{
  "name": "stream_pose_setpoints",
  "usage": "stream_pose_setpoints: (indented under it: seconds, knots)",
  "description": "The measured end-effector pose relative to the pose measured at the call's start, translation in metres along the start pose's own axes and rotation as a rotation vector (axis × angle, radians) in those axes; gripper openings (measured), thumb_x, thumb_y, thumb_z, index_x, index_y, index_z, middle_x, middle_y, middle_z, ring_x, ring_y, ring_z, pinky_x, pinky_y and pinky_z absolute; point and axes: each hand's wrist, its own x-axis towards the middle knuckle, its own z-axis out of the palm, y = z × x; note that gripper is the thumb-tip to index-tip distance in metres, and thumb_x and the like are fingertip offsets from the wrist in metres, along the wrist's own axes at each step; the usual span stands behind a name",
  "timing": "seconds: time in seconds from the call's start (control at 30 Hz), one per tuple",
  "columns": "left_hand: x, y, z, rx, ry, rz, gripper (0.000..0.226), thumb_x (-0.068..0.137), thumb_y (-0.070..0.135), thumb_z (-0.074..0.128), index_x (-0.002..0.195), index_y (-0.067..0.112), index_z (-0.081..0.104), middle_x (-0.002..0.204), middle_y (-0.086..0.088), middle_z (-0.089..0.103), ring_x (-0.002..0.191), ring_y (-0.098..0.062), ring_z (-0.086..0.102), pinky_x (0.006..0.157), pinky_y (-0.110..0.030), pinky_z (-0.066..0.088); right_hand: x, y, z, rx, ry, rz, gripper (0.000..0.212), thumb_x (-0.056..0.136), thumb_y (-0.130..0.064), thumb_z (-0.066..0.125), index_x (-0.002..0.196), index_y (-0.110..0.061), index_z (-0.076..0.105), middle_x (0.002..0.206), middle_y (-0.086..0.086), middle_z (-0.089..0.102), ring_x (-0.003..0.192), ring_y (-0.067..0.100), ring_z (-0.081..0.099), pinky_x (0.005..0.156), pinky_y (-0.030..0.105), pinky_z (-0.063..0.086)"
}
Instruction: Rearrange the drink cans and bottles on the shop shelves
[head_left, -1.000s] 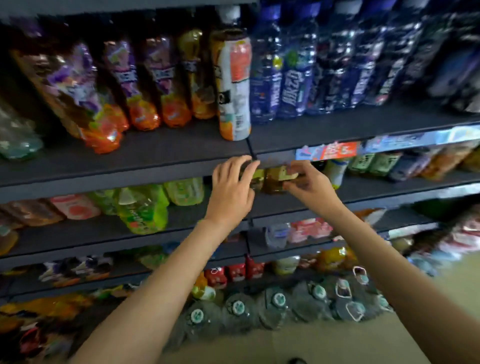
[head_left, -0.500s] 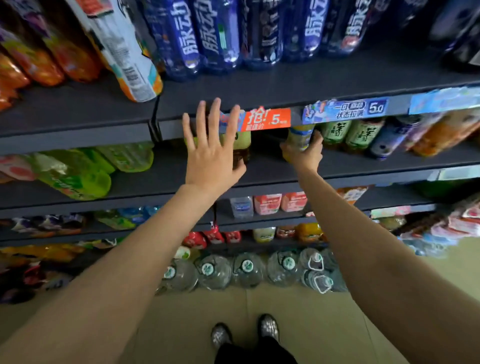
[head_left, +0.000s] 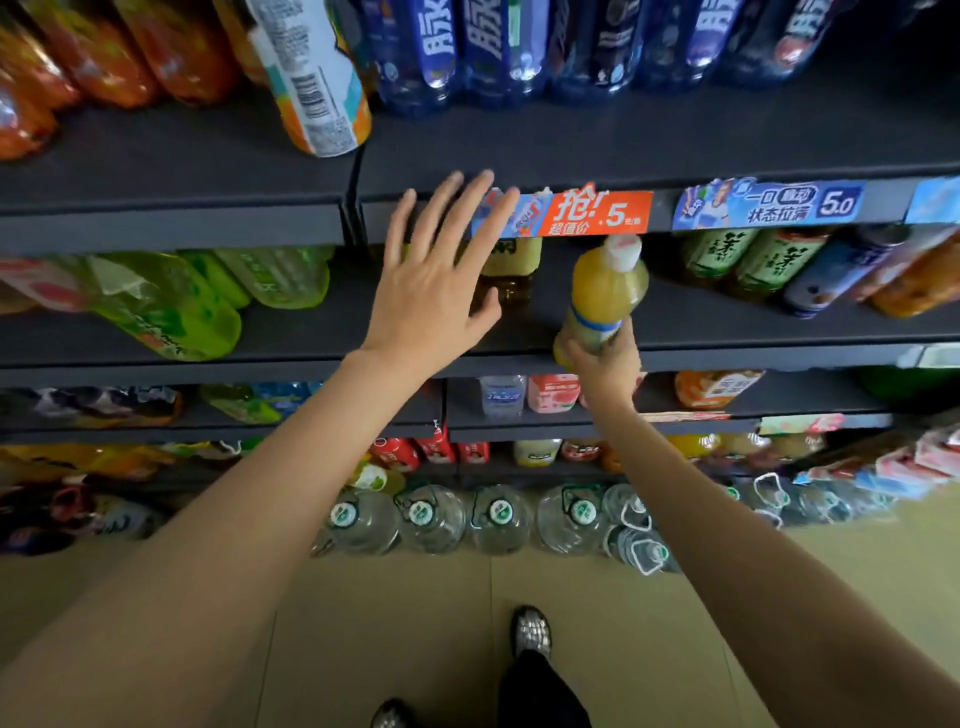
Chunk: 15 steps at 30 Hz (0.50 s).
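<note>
My right hand (head_left: 605, 366) grips the base of a yellow juice bottle (head_left: 602, 296) with a white cap, held tilted just in front of the second shelf (head_left: 727, 332). My left hand (head_left: 436, 280) is spread flat with straight fingers in front of the shelf edge, holding nothing. Just behind its fingers stands an amber tea bottle (head_left: 511, 273) with a yellow label. Green-labelled tea bottles (head_left: 748, 260) stand to the right on the same shelf.
Blue drink bottles (head_left: 493, 47) and a tall orange-and-white bottle (head_left: 317, 78) fill the top shelf. Green bottles (head_left: 171, 301) lie at the left. An orange price tag (head_left: 592, 213) hangs on the shelf edge. Large water jugs (head_left: 498, 514) line the floor by my shoes.
My right hand has drawn the yellow bottle out of the shelf and toward me. My left hand has let go of the bottles and spread open. The camera has tilted downward.
</note>
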Motion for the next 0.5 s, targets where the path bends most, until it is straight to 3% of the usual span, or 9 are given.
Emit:
stream_pose_setpoints:
  seconds: [0.13, 0.23, 0.4, 0.5]
  knots:
    - [-0.051, -0.05, -0.016, -0.031, -0.01, -0.095, 0.064, 0.083, 0.028, 0.049, 0.143, 0.015, 0.03, 0.149, -0.007, 0.034, 0.134, -0.024, 0.031, 0.11, -0.048, 0.02, -0.061, -0.014, 0.024, -0.135, -0.165, 0.026, 0.038, 0.074, -0.014, 0.077, 0.106, -0.002, 0.06, 0.09, 0.008, 0.063, 0.083, 0.018, 0.054, 0.065, 0.022, 0.039]
    - [-0.112, -0.111, -0.04, -0.004, -0.056, -0.165, 0.058, 0.08, 0.025, 0.043, 0.137, 0.014, 0.035, 0.135, -0.01, 0.049, 0.117, -0.028, 0.043, 0.102, -0.047, 0.03, -0.107, -0.04, 0.066, -0.207, -0.365, -0.044, 0.036, 0.075, -0.005, 0.075, 0.107, 0.003, 0.06, 0.091, 0.01, 0.063, 0.087, 0.019, 0.055, 0.05, 0.013, 0.034]
    - [-0.234, -0.254, -0.111, 0.017, -0.114, -0.48, 0.055, 0.082, 0.025, 0.038, 0.133, 0.006, 0.043, 0.114, -0.014, 0.059, 0.105, -0.031, 0.054, 0.097, -0.038, 0.022, -0.201, -0.137, 0.194, -0.372, -0.691, -0.437, 0.057, 0.064, -0.018, 0.083, 0.114, 0.0, 0.062, 0.109, 0.014, 0.066, 0.102, 0.017, 0.057, 0.067, 0.007, 0.03]
    - [-0.304, -0.346, -0.174, 0.016, -0.068, -0.655, 0.052, 0.087, 0.013, 0.055, 0.136, 0.006, 0.04, 0.118, -0.014, 0.056, 0.11, -0.033, 0.052, 0.097, -0.039, 0.026, -0.272, -0.211, 0.279, -0.322, -0.76, -0.6, 0.04, 0.067, -0.016, 0.083, 0.102, -0.003, 0.067, 0.089, 0.007, 0.066, 0.09, 0.011, 0.059, 0.062, 0.009, 0.032]
